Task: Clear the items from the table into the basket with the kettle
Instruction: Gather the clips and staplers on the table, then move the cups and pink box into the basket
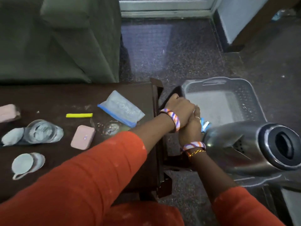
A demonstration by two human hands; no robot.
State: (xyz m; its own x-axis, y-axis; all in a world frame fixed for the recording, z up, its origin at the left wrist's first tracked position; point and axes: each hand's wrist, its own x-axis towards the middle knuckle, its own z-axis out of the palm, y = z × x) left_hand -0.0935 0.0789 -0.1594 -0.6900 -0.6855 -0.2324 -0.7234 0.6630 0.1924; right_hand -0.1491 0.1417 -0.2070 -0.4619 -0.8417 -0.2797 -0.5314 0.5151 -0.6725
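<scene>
Kettle (254,147) lies tipped in basket (244,88) beside right hand (192,126) — grip unclear; dark flat item (172,93) is gripped by left hand (180,110).

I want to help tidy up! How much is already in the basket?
The kettle lies in the basket. The left hand holds a dark flat thing over the rim; the right hand has small blue bits. Still on the table: pouch, yellow stick, pink case, glass, cup.
</scene>
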